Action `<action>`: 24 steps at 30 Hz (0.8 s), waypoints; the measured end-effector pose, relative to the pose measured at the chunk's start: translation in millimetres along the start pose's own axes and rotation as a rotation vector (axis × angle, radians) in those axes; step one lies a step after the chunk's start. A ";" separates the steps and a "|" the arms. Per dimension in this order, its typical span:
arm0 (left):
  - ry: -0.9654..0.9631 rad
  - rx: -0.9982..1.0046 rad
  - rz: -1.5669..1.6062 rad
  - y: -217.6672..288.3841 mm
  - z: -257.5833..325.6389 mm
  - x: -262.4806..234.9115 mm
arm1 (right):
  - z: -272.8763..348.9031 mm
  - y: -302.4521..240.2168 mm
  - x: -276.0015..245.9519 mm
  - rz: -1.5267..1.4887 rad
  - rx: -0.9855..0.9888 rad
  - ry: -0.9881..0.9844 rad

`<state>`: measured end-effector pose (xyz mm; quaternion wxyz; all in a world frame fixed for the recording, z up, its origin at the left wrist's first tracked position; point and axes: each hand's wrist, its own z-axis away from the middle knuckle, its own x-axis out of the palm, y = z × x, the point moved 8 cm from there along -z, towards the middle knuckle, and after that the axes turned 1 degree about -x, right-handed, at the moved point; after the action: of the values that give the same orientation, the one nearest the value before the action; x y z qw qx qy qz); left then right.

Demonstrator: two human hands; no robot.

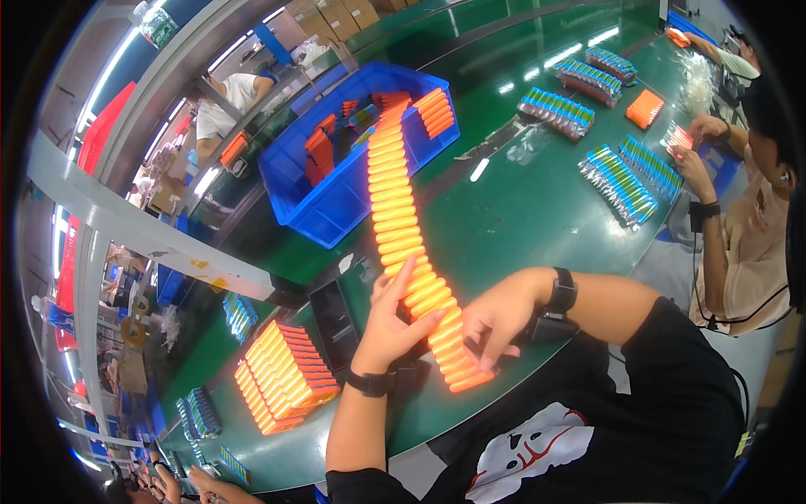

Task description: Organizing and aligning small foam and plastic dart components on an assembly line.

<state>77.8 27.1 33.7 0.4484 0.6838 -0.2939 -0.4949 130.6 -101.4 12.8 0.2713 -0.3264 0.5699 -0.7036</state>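
My left hand (389, 328) grasps the orange strip (395, 202); right hand (505, 312), I can't tell. Lower-left orange stack (285, 375) seems done; upper-centre blue bin (327, 210) holds more.

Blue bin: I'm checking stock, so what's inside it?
Orange sticks and a blue-green pack show inside. Its near wall and the held orange row hide anything behind them.
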 end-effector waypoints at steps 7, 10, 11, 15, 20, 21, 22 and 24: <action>0.093 -0.131 -0.385 -29.1 5.1 -8.9 | -1.1 11.9 -21.4 0.032 0.067 0.075; 0.104 -0.087 -0.466 -30.2 5.3 -9.3 | 7.5 10.4 -20.6 0.028 0.161 0.036; 0.111 -0.108 -0.475 -32.7 5.3 -10.1 | 11.4 13.7 -19.6 0.024 0.236 -0.001; 0.116 -0.120 -0.513 -37.2 3.6 -10.0 | 20.3 -14.5 -73.2 0.054 -0.161 0.609; 0.132 -0.120 -0.484 -38.0 2.6 -9.9 | 24.2 -24.0 -94.1 0.534 -0.431 1.037; 0.131 -0.125 -0.480 -38.6 2.9 -9.7 | 17.4 -19.7 -94.9 0.532 -0.390 1.016; 0.135 -0.124 -0.480 -39.7 3.5 -10.4 | 12.8 -21.9 -92.3 0.536 -0.391 1.013; 0.139 -0.133 -0.413 -43.3 4.5 -11.1 | 2.6 -22.5 -88.3 0.584 -0.291 0.994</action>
<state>68.0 53.5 -1.4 0.4008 0.7308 -0.0831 -0.5462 188.9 -31.9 22.0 0.1067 0.1785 0.7855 -0.5829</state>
